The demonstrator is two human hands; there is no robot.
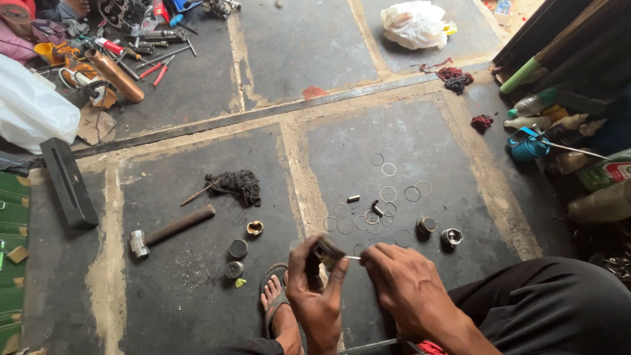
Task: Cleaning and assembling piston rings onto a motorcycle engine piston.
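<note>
My left hand point(318, 289) grips a small dark metal cylinder, a piston-like part point(325, 252), raised above the floor. My right hand point(401, 279) is closed just to its right, pinching a thin metal piece point(353, 258) against the part. On the dark floor slab beyond the hands lie several thin metal rings point(388, 194), a small pin point(353, 198) and two short metal cylinders point(451, 236). My sandalled foot point(276, 302) rests below the left hand.
A hammer point(171, 230) lies at the left, with a dark rag point(235, 184), a brass fitting point(255, 228) and two small round caps point(238, 248) nearby. A black bar point(68, 183), pliers and tools sit at top left. Bottles and a blue can point(526, 144) crowd the right edge.
</note>
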